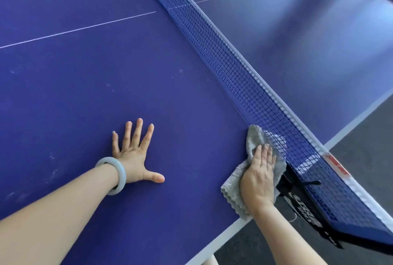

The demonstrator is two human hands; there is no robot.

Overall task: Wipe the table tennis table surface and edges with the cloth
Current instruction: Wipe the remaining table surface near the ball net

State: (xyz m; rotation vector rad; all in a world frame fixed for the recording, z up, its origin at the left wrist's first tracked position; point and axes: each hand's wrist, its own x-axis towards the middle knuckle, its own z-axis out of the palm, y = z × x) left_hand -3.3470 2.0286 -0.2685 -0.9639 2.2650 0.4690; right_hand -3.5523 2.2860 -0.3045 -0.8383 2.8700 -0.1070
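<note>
The left forearm (53,211) is seen nearest, reaching in from the lower left corner. One pale bangle (123,174) is worn at its wrist. The left hand (136,158) is laid palm down on the blue tabletop (85,94), its fingers (139,131) straight and spread apart, with nothing held.

One grey cloth (254,137) is pressed onto the tabletop at its near right side, right against the foot of the net (244,69) and close to the white edge band (223,237). It is covered in its middle by the right hand (258,179), whose fingers (265,154) are held straight and close together, flat on the fabric. The cloth is crumpled, and a scalloped edge is shown by the wrist.

A single blue net with a white top tape is stretched across the tabletop. A red label (337,166) is fixed to that tape; its writing cannot be read. White lettering is printed on the black net clamp (297,196), but it cannot be made out with confidence.

A thin white centre line (74,30) is drawn along the tabletop. Faint pale smudges are scattered over the near half, and window glare is reflected on the far half. A dark grey floor (361,148) is seen beyond the edge.
</note>
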